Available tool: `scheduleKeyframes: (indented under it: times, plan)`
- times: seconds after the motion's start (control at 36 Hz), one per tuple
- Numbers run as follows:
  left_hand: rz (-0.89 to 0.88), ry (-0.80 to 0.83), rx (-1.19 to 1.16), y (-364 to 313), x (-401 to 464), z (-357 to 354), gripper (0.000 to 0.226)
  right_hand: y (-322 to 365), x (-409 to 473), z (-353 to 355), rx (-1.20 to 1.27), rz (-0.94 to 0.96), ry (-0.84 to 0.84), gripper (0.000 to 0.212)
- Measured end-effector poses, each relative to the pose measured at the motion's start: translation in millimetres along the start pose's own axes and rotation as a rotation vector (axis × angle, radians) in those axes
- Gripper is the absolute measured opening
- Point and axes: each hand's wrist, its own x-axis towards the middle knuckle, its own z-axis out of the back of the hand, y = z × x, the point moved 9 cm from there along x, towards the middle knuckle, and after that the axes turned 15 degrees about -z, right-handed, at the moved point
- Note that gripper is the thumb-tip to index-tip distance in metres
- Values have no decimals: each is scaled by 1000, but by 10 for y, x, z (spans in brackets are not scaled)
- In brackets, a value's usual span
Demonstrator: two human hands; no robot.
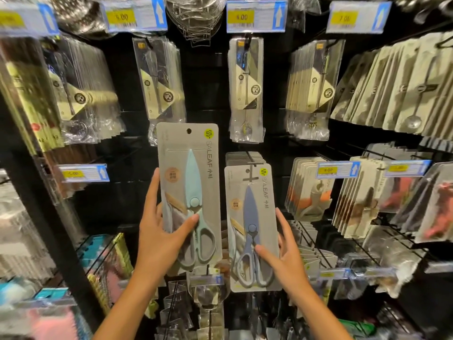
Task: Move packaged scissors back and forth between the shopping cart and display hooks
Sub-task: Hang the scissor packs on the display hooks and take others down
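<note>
My left hand point(159, 231) grips a grey card pack of mint-green scissors point(190, 192), thumb on the front and fingers behind, holding it upright and free of any hook. To its right, a pack of blue-grey scissors point(252, 227) hangs at the front of a row on a display hook point(251, 159). My right hand point(284, 256) holds the lower part of that pack, thumb on its face and fingers along its right edge. The shopping cart is out of view.
Black slatwall panels carry many hooks. Packaged spoons and utensils point(246, 89) hang above, more packs point(311, 187) to the right, price tags point(256, 17) on the hook ends. A black upright post point(49, 217) stands at the left, with pink and blue goods beyond it.
</note>
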Motion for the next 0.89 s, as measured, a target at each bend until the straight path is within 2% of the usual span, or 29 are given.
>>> scheduleKeyframes:
  times: [0.44,0.58,0.64,0.75,0.89]
  plan:
    - [7,-3,-11,26,32,46,109,-79,71,34,50,13,-41,91]
    - [-3,4,-5,17,55,44,108,-110,175,1,-14,9,-29,92]
    - [-6,3,-5,10,69,39,108,-109,239,-18,-67,14,-28,92]
    - [-16,12,-1,-6,105,34,108,-101,415,-99,-355,60,-34,90]
    - [-34,16,-2,-45,151,25,109,-195,699,-116,-577,22,-67,94]
